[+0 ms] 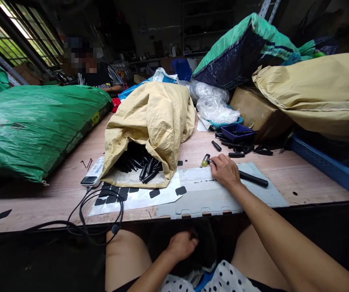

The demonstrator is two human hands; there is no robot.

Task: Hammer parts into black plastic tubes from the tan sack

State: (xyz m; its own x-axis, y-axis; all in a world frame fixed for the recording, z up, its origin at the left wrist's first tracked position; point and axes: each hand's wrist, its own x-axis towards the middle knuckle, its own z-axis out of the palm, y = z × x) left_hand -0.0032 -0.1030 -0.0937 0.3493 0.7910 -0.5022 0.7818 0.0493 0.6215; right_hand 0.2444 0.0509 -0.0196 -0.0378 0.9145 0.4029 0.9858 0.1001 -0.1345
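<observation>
My right hand (224,169) is closed around the neck of a small hammer (255,178) lying over a grey sheet (262,192) on the table. The hammer's yellow-tipped head (205,160) pokes out to the left of my fingers, and its black handle extends to the right under my wrist. Below the table edge, my left hand (183,245) hangs between my knees over a dark bag or bin (203,255). Its fingers are curled; whatever may be in them is hidden. A tan sack (153,109) gapes toward me, showing many black pen-like handles (138,162).
A green sack (34,125) fills the left side. Loose black handles (236,155) lie near a small purple tray (238,132). A cable (122,202) loops over the front edge from a white device (93,174). A blue crate (329,162) stands right. Another person (101,77) sits behind.
</observation>
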